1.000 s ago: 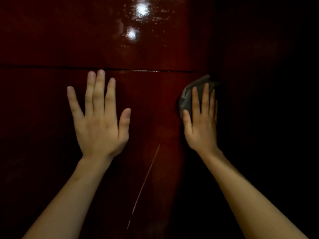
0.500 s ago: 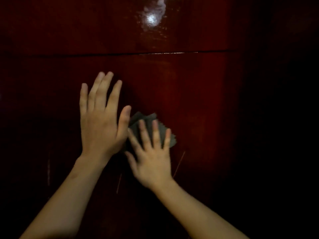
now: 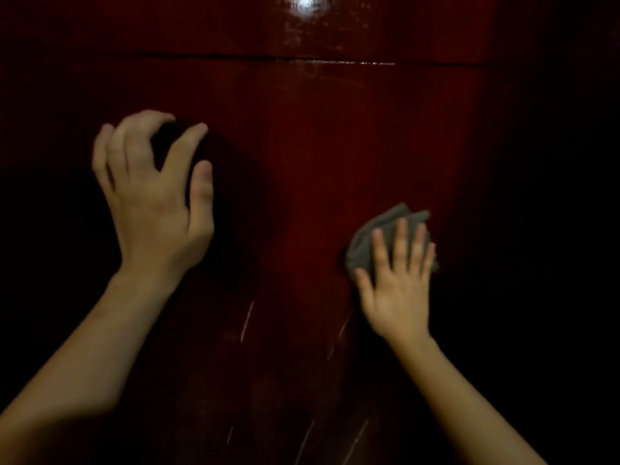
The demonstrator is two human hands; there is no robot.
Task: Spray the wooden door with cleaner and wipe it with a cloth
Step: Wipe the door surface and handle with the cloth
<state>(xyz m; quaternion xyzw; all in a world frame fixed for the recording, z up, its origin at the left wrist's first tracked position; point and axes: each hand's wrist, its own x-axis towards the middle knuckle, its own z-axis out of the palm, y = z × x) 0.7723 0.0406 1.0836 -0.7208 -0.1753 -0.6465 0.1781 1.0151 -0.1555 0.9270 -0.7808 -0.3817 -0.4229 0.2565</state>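
A glossy dark red wooden door (image 3: pixel 312 135) fills the view, with a horizontal groove across its upper part. My right hand (image 3: pixel 397 283) lies flat on a folded grey cloth (image 3: pixel 365 246) and presses it against the door at centre right. My left hand (image 3: pixel 154 196) is at the left, fingers curled and spread, its fingertips near the door surface and nothing in it. No spray bottle is in view.
A bright light reflection (image 3: pixel 305 3) shines on the door's top panel. Thin pale streaks (image 3: pixel 246 320) run down the lower door. The far left and right of the view are too dark to make out.
My right hand has slid the cloth to the right, away from my left hand. My left hand has lifted from flat on the door, and its fingers have curled.
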